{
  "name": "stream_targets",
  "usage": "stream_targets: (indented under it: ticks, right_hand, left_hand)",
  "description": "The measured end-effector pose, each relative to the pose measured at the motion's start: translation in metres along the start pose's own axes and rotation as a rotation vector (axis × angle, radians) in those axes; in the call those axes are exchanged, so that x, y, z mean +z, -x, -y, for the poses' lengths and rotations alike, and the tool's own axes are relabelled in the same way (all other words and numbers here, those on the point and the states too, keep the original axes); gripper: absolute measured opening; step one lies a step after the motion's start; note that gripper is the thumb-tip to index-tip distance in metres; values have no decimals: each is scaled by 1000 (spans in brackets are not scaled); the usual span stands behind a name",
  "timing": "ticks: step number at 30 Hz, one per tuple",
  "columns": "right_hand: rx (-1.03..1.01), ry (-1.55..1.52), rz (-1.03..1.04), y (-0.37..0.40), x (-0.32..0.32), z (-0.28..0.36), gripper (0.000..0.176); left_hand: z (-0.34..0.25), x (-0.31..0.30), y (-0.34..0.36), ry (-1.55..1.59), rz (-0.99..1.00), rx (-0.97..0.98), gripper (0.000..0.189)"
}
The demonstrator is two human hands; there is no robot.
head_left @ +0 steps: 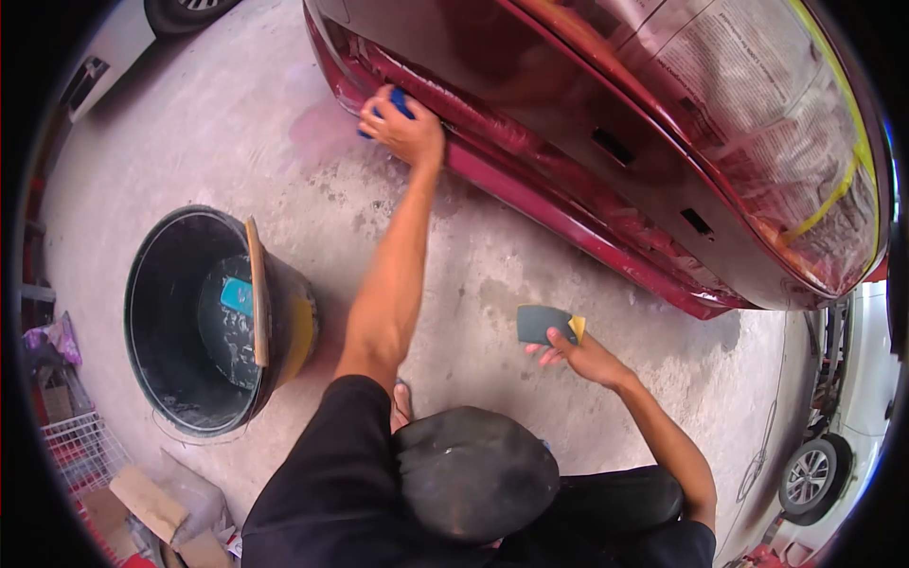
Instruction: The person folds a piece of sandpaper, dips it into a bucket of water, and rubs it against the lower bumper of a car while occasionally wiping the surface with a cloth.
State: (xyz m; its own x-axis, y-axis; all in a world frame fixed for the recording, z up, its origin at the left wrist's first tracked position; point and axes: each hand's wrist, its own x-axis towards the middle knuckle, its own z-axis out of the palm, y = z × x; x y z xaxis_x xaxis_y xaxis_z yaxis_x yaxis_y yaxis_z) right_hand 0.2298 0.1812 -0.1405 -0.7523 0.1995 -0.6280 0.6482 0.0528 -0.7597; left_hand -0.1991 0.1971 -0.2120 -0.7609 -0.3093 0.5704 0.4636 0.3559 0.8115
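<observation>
My left hand (415, 135) is stretched far forward, its fingers wrapped round a blue sponge (401, 102) that rests against the lower edge of a dark red car. Wet streaks mark the red sill (516, 180) near it. In front of me, over the floor, my right hand (585, 360) pinches a grey sheet of sandpaper (543, 324) with a yellowish folded corner. The sandpaper is held clear of the car. Part of the sponge is hidden by my left fingers.
A black bucket (151, 379) with a wooden-looking bar (257, 293) along its rim stands to the left; a teal item (237, 296) lies inside. Newspaper (724, 80) masks the car's window. Cardboard (149, 504) and a wire basket (80, 445) are at lower left. A white car (857, 379) stands right.
</observation>
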Motion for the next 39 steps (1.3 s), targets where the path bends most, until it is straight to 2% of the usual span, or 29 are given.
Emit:
stream_targets:
  ticks: [3,6,7,9,12,17,21,23,25,27,30,35,37,39]
  right_hand:
    - [13,-11,6,-6,3,2,58]
    - [-11,-47,1,-5,-2,6,56]
    - [-27,-63,-3,-2,-5,4,56]
    - [-34,-90,-19,8,-7,0,55]
    - [-39,-92,-47,13,-11,-5,55]
    - [-10,-54,-7,5,-3,-8,53]
    - [-13,-38,28,6,8,-6,52]
    - [-43,-60,10,9,14,-5,52]
    - [-5,41,44,10,15,-16,52]
    - [19,114,68,15,13,-17,52]
    - [56,148,91,25,14,-16,52]
    - [122,81,61,33,8,-23,51]
    - [136,126,88,29,6,-29,51]
    - [131,138,114,21,6,-34,51]
  left_hand:
    - [34,30,-53,-69,-83,-92,31]
    - [65,46,-94,-140,-123,-149,35]
    - [77,52,-100,-151,-160,-79,39]
    - [94,53,-101,-109,-72,-56,41]
    - [93,41,-68,50,-38,159,38]
    - [35,-18,47,129,258,443,42]
    - [-39,-68,153,217,424,392,51]
    - [-66,-79,200,320,592,444,57]
    - [-88,-87,243,457,877,564,60]
    - [-113,-98,267,545,973,707,57]
    - [-105,-95,257,564,1025,779,58]
    - [-32,-70,172,412,665,644,62]
    - [-15,-63,123,316,517,552,54]
    - [15,-46,80,220,399,519,55]
